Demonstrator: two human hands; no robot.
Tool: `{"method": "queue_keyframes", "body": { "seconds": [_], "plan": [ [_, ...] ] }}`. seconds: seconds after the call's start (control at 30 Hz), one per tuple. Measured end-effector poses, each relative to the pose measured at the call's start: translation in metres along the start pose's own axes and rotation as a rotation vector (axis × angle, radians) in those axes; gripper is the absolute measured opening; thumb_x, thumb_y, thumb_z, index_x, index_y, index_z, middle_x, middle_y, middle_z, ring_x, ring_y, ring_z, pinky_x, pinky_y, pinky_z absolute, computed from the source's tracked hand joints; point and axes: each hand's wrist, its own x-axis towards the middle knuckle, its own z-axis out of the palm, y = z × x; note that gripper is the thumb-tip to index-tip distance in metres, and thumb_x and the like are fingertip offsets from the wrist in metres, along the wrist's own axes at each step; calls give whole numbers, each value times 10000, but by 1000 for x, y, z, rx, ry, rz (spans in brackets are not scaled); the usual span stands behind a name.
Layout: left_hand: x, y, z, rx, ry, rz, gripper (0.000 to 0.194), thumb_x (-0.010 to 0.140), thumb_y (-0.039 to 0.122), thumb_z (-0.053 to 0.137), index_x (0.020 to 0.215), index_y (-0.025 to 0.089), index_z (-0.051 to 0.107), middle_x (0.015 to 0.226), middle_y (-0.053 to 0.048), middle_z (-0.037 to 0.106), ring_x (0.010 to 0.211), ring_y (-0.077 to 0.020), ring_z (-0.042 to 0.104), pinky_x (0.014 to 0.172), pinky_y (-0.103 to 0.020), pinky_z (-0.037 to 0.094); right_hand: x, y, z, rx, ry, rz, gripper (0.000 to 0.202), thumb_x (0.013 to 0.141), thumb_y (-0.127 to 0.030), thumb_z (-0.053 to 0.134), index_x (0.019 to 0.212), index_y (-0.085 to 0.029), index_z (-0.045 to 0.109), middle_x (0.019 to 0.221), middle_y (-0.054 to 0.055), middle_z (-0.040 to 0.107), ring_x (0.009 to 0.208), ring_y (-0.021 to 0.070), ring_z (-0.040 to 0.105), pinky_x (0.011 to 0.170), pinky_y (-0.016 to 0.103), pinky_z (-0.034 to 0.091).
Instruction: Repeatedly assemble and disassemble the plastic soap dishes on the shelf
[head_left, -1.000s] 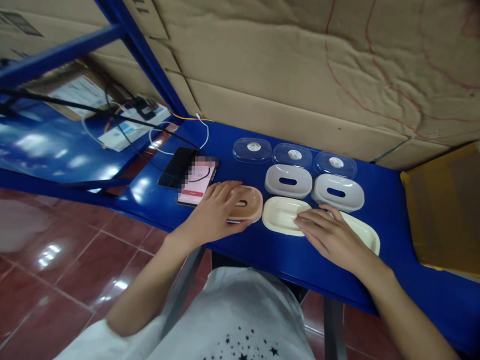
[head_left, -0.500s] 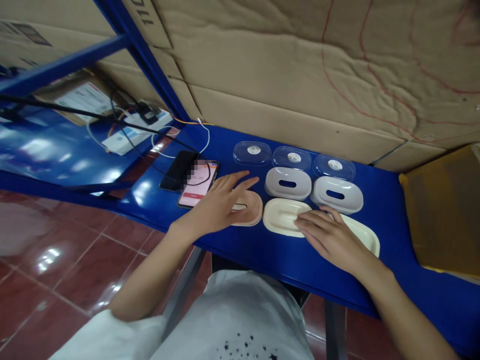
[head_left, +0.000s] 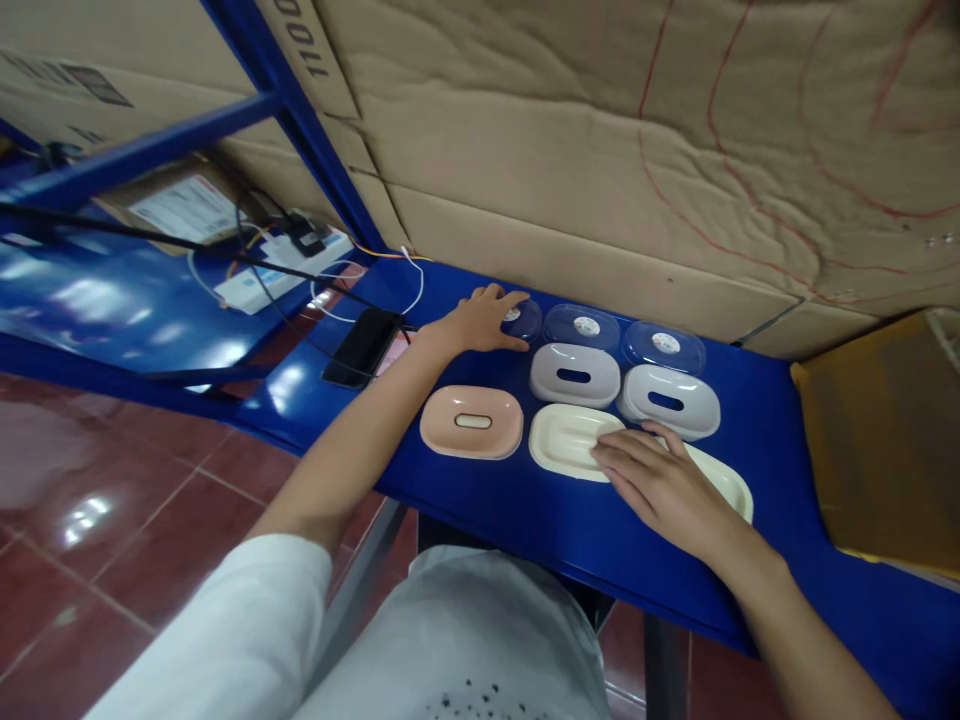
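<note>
My left hand (head_left: 487,318) is over the leftmost transparent oval lid (head_left: 528,322), thumb and fingers spread around its near side. Whether it grips the lid cannot be made out. Two more transparent lids (head_left: 582,326) lie to its right. My right hand (head_left: 660,475) rests with fingers stretched across the inner edges of two cream oval trays, the left one (head_left: 564,440) and the right one (head_left: 724,480), largely covering the latter. A peach oval piece with a slot (head_left: 472,440) sits left of the cream trays. Behind them stand two white slotted oval pieces (head_left: 574,360).
A phone with a pink screen (head_left: 391,355) and a black phone-like object (head_left: 364,345) lie at the left of the blue table (head_left: 510,520). A power strip (head_left: 281,275) with cables is farther left. A cardboard box (head_left: 885,440) stands at the right.
My left hand has moved away from above the peach piece, up and to the right, onto the leftmost transparent lid. My right hand has stayed at the cream trays.
</note>
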Motion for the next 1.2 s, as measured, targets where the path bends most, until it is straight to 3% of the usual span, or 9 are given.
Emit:
{"method": "queue_keyframes", "body": {
  "seconds": [0.13, 0.23, 0.33, 0.43, 0.7, 0.9, 1.2],
  "plan": [
    [-55, -1, 3, -102, 134, 131, 951, 902, 555, 797, 1698, 268, 362, 1631, -177, 452, 1531, -410, 436, 1239, -587, 414, 0, 1, 1, 3, 5, 4, 280, 1113, -195, 514, 1328, -231, 691, 1348, 96, 769, 1261, 268, 705, 1182, 571, 385],
    [-105, 6, 15, -59, 165, 205, 892, 920, 544, 784, 1678, 286, 392, 1627, -167, 466, 1525, -387, 453, 1260, -583, 398, 1, 0, 1, 10, -5, 6, 280, 1116, -201, 510, 1324, -244, 691, 1344, 91, 768, 1261, 269, 700, 1169, 567, 395],
    [-144, 14, 30, -5, 141, 166, 828, 943, 569, 762, 1654, 303, 432, 1625, -178, 484, 1521, -404, 467, 1226, -616, 436, 1, 0, 1, 10, -7, 4, 280, 1116, -200, 499, 1315, -248, 690, 1340, 93, 768, 1263, 265, 698, 1162, 561, 402],
    [-165, 21, 41, 32, 124, 114, 842, 931, 607, 771, 1652, 341, 428, 1654, -163, 476, 1539, -432, 447, 1192, -668, 454, 2, 0, 0, 4, -9, -2, 284, 1115, -197, 496, 1318, -241, 689, 1340, 97, 767, 1267, 265, 699, 1163, 561, 405],
    [-172, 26, 54, 53, 167, 57, 834, 962, 612, 738, 1669, 306, 419, 1689, -185, 443, 1584, -459, 385, 1208, -700, 424, 2, 3, 0, 12, -5, -12, 293, 1100, -197, 522, 1321, -264, 702, 1350, 90, 766, 1259, 269, 707, 1132, 548, 458],
    [-175, 31, 70, 61, 283, 54, 809, 1005, 617, 665, 1688, 285, 385, 1708, -226, 389, 1604, -469, 342, 1175, -686, 460, 2, 2, 0, 34, 0, -11, 289, 1102, -206, 529, 1328, -252, 704, 1348, 93, 765, 1248, 271, 705, 1103, 538, 492],
    [-163, 41, 69, 68, 371, -1, 705, 974, 533, 692, 1610, 307, 489, 1623, -190, 509, 1551, -435, 436, 1134, -641, 512, 4, 1, -1, 52, 27, -5, 304, 1080, -197, 571, 1327, -251, 741, 1318, 99, 776, 1226, 275, 717, 1068, 524, 537]
  ]
}}
